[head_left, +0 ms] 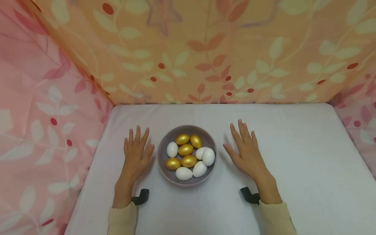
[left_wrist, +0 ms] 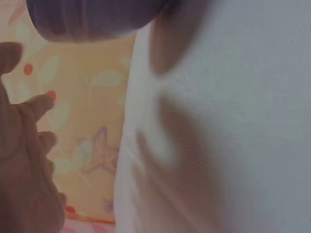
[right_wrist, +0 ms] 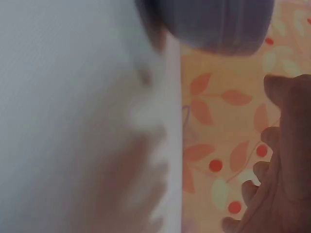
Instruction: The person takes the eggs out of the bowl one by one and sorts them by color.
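Note:
A round grey bowl [head_left: 185,183] stands on the white-covered table and holds several gold eggs [head_left: 185,150] and several white eggs [head_left: 184,174], two of the white ones overlapping at the right side. To the bowl's left is my left hand [head_left: 136,158], palm down with fingers spread and nothing in it. My right hand [head_left: 246,155] is on the other side, likewise spread and holding nothing. Both wrist views show the bowl's outer wall [left_wrist: 92,22] [right_wrist: 223,26] near the thumb side, apart from the hands, whose shadows fall on the cloth.
The white cloth [head_left: 305,163] covers the table up to an orange leaf-patterned curtain [head_left: 205,52] at the back. Pink patterned cloth [head_left: 38,107] hangs at the left and right. A black wrist camera piece [head_left: 143,196] juts inward beside the left wrist, and another [head_left: 249,196] beside the right.

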### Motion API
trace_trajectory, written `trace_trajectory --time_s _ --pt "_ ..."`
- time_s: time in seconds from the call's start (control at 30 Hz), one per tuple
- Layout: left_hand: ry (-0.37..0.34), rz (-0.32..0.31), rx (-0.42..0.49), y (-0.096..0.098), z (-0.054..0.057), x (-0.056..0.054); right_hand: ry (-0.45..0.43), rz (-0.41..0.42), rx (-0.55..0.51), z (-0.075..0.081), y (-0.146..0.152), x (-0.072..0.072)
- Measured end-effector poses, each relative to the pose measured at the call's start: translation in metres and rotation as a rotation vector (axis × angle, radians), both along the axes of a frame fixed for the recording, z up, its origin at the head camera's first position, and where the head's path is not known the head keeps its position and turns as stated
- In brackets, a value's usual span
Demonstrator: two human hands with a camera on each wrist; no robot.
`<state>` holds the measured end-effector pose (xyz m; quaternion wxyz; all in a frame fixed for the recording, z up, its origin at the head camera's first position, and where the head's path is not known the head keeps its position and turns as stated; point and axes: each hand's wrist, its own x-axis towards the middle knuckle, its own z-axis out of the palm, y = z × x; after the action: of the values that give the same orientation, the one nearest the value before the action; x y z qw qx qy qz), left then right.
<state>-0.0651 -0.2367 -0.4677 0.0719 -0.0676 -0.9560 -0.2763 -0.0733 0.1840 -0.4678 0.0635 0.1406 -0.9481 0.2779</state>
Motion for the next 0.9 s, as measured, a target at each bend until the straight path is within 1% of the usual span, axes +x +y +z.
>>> trace_trajectory --time_s 0.07,0.13,0.3,0.4,0.47,0.6,0.73,0.9 --pt "-0.036 -0.054 0.048 0.003 0.005 -0.002 0.001 0.031 -0.032 0.005 -0.004 -0.001" --pt "-0.091 -0.106 0.118 0.004 0.01 -0.003 -0.005 0.069 -0.068 0.012 -0.009 -0.001" --pt "-0.265 -0.254 0.411 0.0 0.024 -0.001 -0.002 0.148 -0.121 0.035 -0.024 0.003" --pt "-0.33 -0.337 0.531 -0.003 0.029 0.002 0.021 0.201 -0.097 0.048 -0.036 0.007" --pt "-0.355 -0.367 0.581 -0.004 0.031 0.003 0.037 0.239 -0.052 0.055 -0.044 0.007" --pt "-0.395 -0.391 0.625 -0.003 0.033 0.002 0.067 0.282 0.099 0.065 -0.056 0.009" --pt "-0.439 -0.401 0.612 -0.002 0.03 0.002 0.064 0.319 0.249 0.072 -0.062 0.01" --pt "-0.476 -0.41 0.601 -0.001 0.028 0.002 0.07 0.397 0.33 0.079 -0.063 0.008"
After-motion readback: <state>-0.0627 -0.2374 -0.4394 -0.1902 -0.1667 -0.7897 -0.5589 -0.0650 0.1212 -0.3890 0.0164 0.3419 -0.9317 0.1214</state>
